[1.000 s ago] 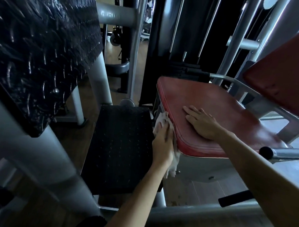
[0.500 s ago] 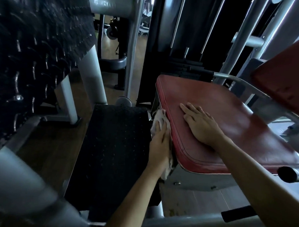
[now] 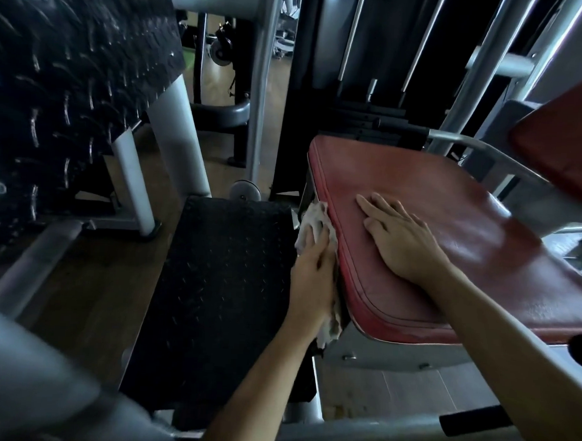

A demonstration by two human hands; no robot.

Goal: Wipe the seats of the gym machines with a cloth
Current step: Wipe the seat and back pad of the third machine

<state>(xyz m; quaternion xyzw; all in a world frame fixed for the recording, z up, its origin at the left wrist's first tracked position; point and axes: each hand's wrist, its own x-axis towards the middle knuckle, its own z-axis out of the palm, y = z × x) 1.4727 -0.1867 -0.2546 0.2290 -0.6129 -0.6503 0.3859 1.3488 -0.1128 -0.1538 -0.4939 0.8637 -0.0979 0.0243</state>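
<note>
While the white cloth [image 3: 311,218] is pressed against the left side edge of the red seat [image 3: 465,234] by the left hand [image 3: 312,274], fingers extended over it, the right hand [image 3: 402,240] is laid flat on the seat top, fingers straight. A black textured footplate [image 3: 220,284] is located left of the seat.

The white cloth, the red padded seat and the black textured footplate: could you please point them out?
White cloth [image 3: 311,217]: head view, bunched upper end.
Red padded seat [image 3: 418,179]: head view, bare top surface.
Black textured footplate [image 3: 220,284]: head view, plate's middle.
</note>
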